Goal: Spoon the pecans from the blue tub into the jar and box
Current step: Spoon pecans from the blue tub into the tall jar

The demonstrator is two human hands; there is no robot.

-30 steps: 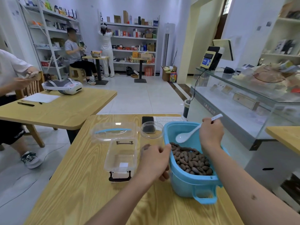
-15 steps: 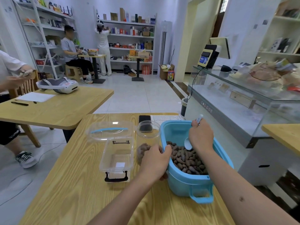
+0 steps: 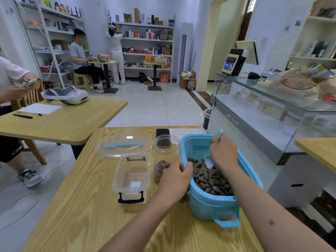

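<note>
A blue tub (image 3: 214,206) stands on the wooden table (image 3: 91,215), holding brown pecans (image 3: 209,179). My right hand (image 3: 224,153) grips a white spoon (image 3: 209,161) whose bowl dips into the pecans at the tub's middle. Left of the tub stands a clear jar (image 3: 166,151) with some pecans at its bottom. My left hand (image 3: 174,182) grips the jar's lower side, next to the tub's rim. A clear plastic box (image 3: 131,173) with a black latch lies left of the jar, its lid (image 3: 125,145) open toward the back.
A black phone (image 3: 161,133) and a printed sheet (image 3: 185,132) lie behind the jar. Another table (image 3: 72,122) to the left carries a headset, paper and pens. A glass counter (image 3: 272,110) runs along the right. People sit and stand at the left and far back.
My right hand has brought the spoon down from above the tub's rim into the pecans. My left hand stays around the jar.
</note>
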